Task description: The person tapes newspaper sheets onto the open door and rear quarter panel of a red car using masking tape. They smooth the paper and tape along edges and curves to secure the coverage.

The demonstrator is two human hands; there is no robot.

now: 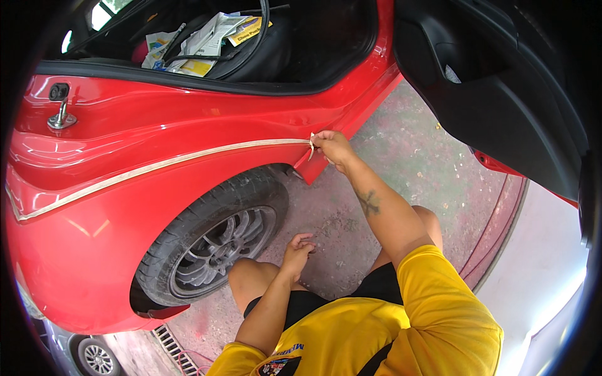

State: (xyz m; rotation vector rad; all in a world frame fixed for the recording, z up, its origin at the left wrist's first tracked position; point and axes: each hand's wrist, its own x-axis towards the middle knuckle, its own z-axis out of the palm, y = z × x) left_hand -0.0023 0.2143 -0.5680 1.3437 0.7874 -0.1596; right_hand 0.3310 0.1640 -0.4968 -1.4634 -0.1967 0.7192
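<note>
A pale strip of masking tape [157, 165] runs along the rear body panel of a red car [150, 113], above the wheel arch. At the strip's right end, near the door opening, my right hand [333, 148] pinches the tape between thumb and fingers, and a short loose piece hangs by the fingertips. Lower down, my left hand [297, 255] is held in front of my knee, beside the wheel [216, 244]. Its fingers are loosely bent and apart, with nothing visible in them, and it touches neither the car nor the tape.
An open black-trimmed car door [501, 94] stands to the right. Newspaper sheets [210, 41] and a black cable or trim strip lie inside the car. A metal latch striker [62, 117] sticks out at left. A floor drain grate [172, 351] and another car's wheel [98, 357] show at lower left.
</note>
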